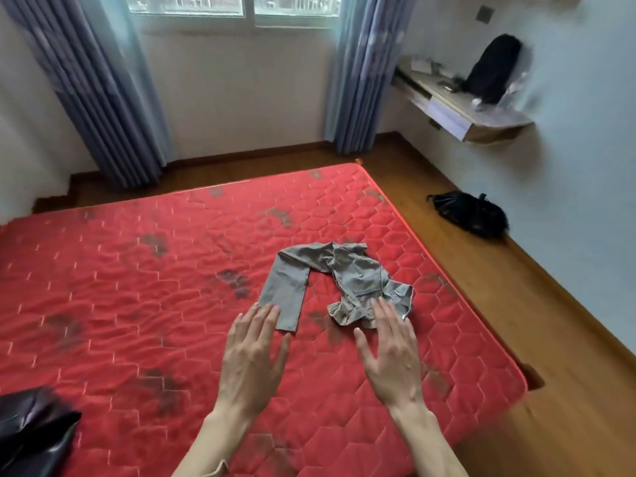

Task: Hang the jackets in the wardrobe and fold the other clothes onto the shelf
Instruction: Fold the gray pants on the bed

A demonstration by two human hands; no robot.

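A small grey long-sleeved shirt (347, 277) lies crumpled on the red quilted mattress (137, 304), one sleeve stretched out flat to the left and bent toward me. My left hand (253, 356) hovers with straight fingers at the cuff end of that sleeve. Over the bunched hem of the shirt, my right hand (390, 352) is spread flat, fingertips at the fabric's edge. Neither hand holds anything. A dark, shiny leather-like garment (31, 432) lies at the mattress's near left corner, partly out of frame.
The mattress's right edge drops to a wooden floor (516, 304). A black bag (471, 213) lies on the floor by the right wall. A wall-mounted desk (461, 108) carries a black backpack (492, 67). Blue curtains (103, 91) flank the window at the back.
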